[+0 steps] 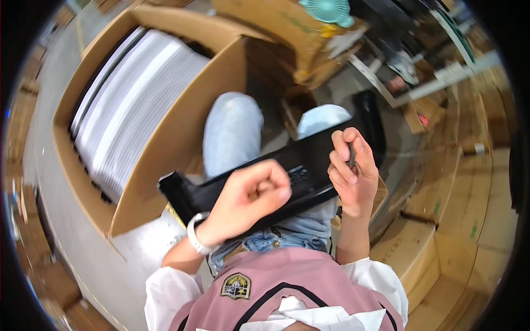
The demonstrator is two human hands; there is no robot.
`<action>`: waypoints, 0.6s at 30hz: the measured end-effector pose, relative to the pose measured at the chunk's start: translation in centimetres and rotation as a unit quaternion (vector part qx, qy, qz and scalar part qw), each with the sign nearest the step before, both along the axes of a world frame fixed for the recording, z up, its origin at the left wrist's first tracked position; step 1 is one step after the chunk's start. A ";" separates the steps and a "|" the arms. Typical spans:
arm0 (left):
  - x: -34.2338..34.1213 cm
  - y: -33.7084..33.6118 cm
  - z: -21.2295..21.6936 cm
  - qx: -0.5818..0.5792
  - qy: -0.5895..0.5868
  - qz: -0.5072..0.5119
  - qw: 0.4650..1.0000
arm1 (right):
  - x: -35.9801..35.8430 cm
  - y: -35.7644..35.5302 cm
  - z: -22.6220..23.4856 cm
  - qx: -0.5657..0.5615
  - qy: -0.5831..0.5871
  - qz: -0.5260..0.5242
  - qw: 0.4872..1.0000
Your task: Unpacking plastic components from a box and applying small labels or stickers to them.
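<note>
A long glossy black plastic panel (314,149) with raised ends lies slantwise across my lap, over blue jeans. Above its near left part is my left hand (248,196), fingers curled in and thumb bent across. What that hand holds, if anything, is hidden. At the panel's right part, my right hand (353,171) is raised with the palm toward me. Its thumb and fingers pinch a small dark piece (351,155), too small to name. Some small marks or bits show on the panel between the hands, but blur hides what they are.
To the left stands a big open cardboard box (152,193) packed with a row of thin white sheets or panels (138,105). Cardboard cartons (408,243) line the right side. Ahead are a turquoise fan-shaped thing (327,10) and a pale metal frame (372,80).
</note>
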State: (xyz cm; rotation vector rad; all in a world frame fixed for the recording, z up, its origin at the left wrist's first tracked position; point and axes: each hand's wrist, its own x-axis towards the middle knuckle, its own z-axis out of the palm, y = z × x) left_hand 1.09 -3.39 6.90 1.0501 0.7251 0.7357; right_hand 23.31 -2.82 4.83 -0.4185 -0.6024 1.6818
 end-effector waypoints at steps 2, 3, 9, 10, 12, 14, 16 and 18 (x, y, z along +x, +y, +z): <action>-0.7 1.5 -0.4 0.059 0.067 0.045 0.995 | -2.8 1.3 0.3 -0.035 -0.020 0.027 0.999; -1.0 2.2 -0.8 0.075 0.069 0.063 0.993 | -3.9 1.7 0.0 -0.038 -0.020 0.049 0.998; -3.0 2.6 -1.8 0.154 0.073 0.134 0.976 | -9.3 2.5 -1.2 -0.048 -0.144 0.017 0.988; -3.2 2.6 -2.1 0.144 0.072 0.137 0.978 | -9.8 2.5 -1.3 -0.038 -0.217 -0.019 0.975; -3.6 2.6 -2.7 0.143 0.063 0.161 0.974 | -10.5 2.7 -1.3 -0.077 -0.191 -0.019 0.978; -3.7 2.7 -3.2 0.135 0.072 0.176 0.972 | -10.8 2.9 -1.9 -0.037 -0.218 -0.040 0.974; -3.6 3.0 -3.6 0.131 0.082 0.189 0.970 | -10.8 3.1 -1.8 -0.049 -0.221 -0.044 0.973; -3.4 3.2 -3.9 0.130 0.072 0.214 0.965 | -10.7 3.2 -1.9 -0.056 -0.223 -0.050 0.972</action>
